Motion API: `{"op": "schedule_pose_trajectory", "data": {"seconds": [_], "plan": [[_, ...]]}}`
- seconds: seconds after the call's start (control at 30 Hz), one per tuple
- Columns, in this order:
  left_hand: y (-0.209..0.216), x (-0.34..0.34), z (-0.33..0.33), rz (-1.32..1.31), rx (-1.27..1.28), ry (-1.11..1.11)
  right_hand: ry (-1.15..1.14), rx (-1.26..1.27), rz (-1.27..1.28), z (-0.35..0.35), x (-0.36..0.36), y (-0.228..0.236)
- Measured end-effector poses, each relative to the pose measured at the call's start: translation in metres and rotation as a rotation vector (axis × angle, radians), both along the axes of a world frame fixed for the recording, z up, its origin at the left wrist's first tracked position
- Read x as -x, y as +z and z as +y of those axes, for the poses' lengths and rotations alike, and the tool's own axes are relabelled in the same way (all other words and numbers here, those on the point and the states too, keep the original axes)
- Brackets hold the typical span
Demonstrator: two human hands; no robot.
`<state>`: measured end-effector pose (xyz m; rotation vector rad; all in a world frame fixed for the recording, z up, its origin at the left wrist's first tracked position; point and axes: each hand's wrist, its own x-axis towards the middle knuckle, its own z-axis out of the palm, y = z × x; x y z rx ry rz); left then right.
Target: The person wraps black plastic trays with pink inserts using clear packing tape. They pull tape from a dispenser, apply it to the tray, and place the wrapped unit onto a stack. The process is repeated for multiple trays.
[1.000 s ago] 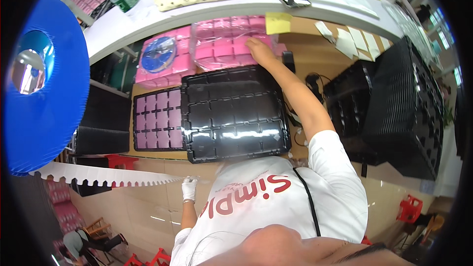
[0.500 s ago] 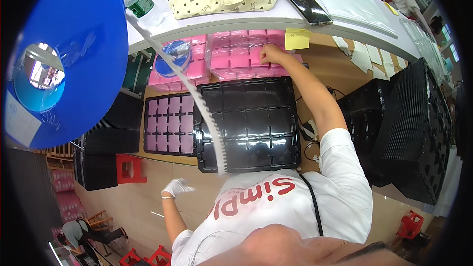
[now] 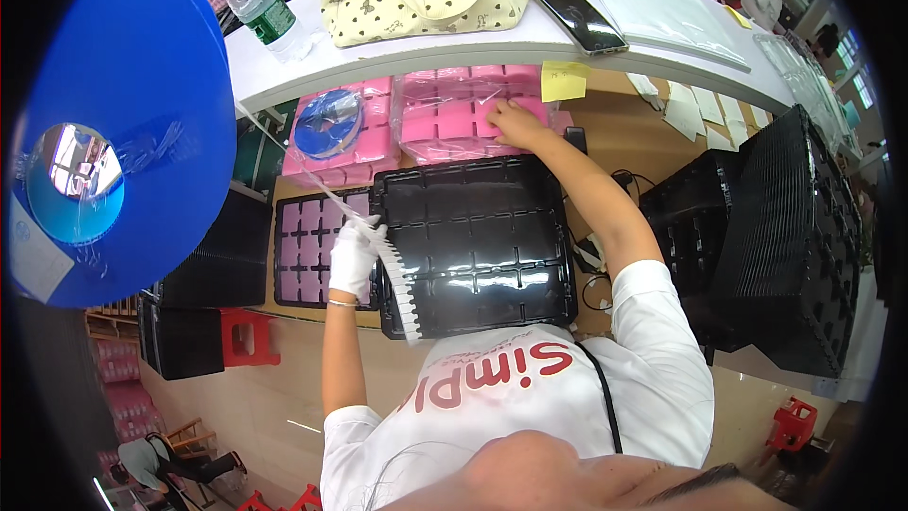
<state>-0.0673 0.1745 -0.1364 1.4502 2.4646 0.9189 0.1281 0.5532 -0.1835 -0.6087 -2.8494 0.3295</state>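
– Moved since the earlier frame: left hand [image 3: 352, 263], white-gloved, has gone from over the floor at lower left up to the toothed white strip [image 3: 401, 289], left of centre. Right hand [image 3: 515, 125], bare, remains upper centre. Contents by size?

– Largest first. White surface [image 3: 530, 38] across the top of the frame; brown surface [image 3: 615, 123] lower down. Right side: tall stack of black trays [image 3: 785, 246]. Upper left: large blue reel [image 3: 161, 66], seen near face-on, with a round hole.

– Middle sizes?

– Large black tray [image 3: 473, 237], frame centre, glossy, moulded into shallow compartments. Just beyond it, upper centre: pink blocks [image 3: 440, 118] in clear film. Left of the large tray, partly behind the glove: smaller black tray [image 3: 278, 246], its compartments showing pink.

– Strip position?

– Slants down from beside the reel, past the glove, then hangs in front of the large tray's left part; toothed edge faces right.

– State of the hands?

– Well apart. Left: fingers at the strip; cannot tell whether they pinch it. Right: fingers bent down onto the film-wrapped blocks; cannot tell whether they grip.

– Smallest items?

– Blue disc [image 3: 308, 132] on pink material, left of the wrapped blocks. Yellow note [image 3: 564, 82] at the white surface's near edge.
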Motion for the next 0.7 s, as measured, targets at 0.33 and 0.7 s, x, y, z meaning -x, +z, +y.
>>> {"op": "schedule_pose_trajectory", "data": {"seconds": [0.33,0.7], "plan": [[-0.018,-0.008,0.045,-0.080,-0.169,-0.111,-0.032,0.336,0.078,0.038,0.007,-0.018],[-0.011,-0.037,0.078,-0.178,-0.172,-0.157,-0.499,0.461,-0.044,0.037,0.039,-0.010]]}}
